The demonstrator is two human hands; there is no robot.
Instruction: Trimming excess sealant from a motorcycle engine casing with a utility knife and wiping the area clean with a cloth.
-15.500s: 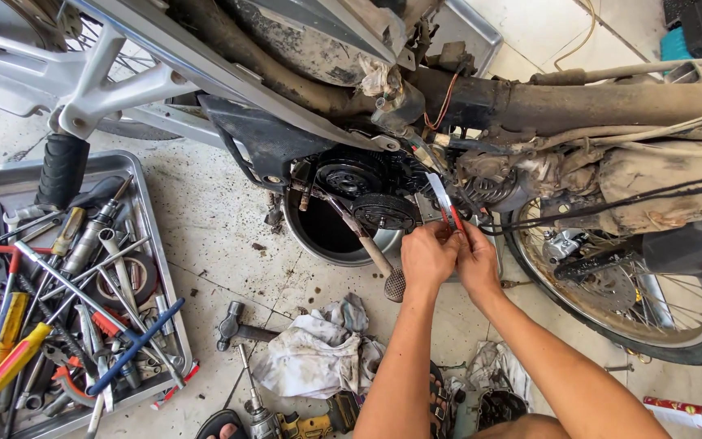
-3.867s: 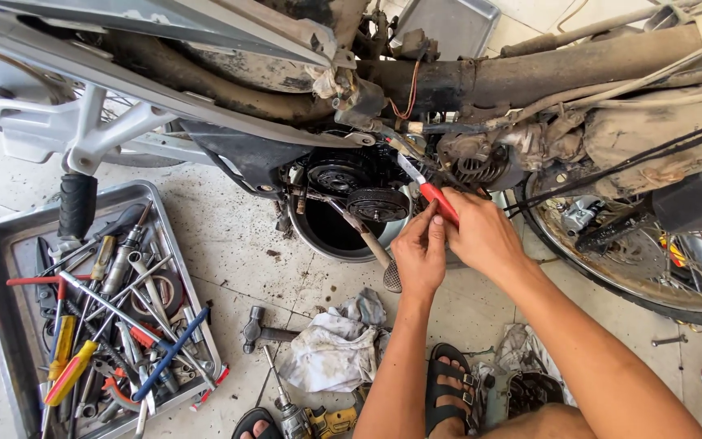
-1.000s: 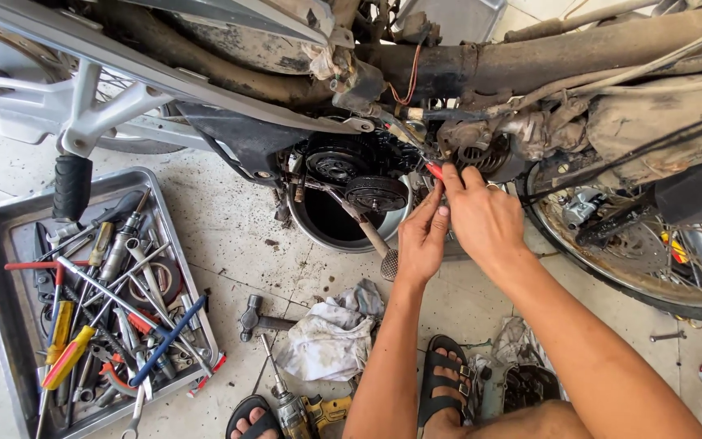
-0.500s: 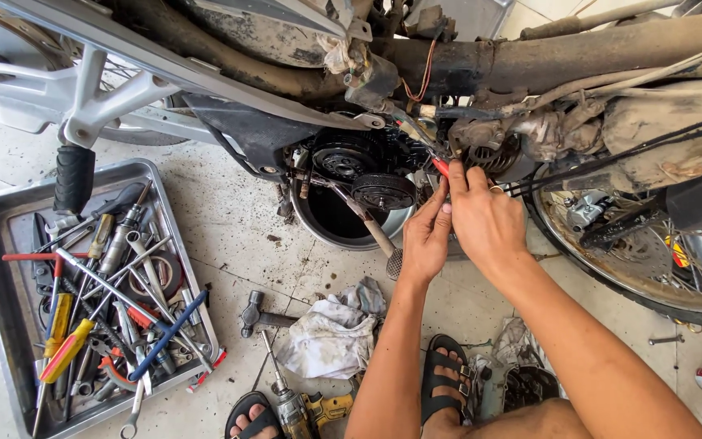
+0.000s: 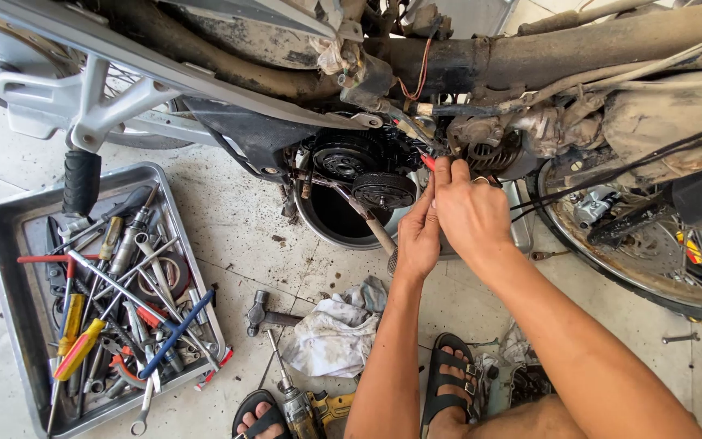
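Note:
A dirty motorcycle lies stripped above me, its open engine case (image 5: 359, 162) showing black gears. My right hand (image 5: 471, 213) is closed around a red-handled tool (image 5: 427, 161), its tip pushed in at the engine beside the springs (image 5: 493, 154). My left hand (image 5: 418, 241) sits just below and left of it, fingers pinched up against the same tool. Most of the tool is hidden by my fingers.
A grey metal tray (image 5: 10, 236) full of wrenches and screwdrivers lies at the left. A black basin (image 5: 331, 223) sits under the engine. A hammer (image 5: 263, 313), a dirty rag (image 5: 331, 333) and a yellow power drill (image 5: 310, 410) lie near my sandalled feet. The rear wheel (image 5: 652, 260) is at right.
Both hands have stayed at the engine, shifting slightly upward with the red tool; the view has drifted a little.

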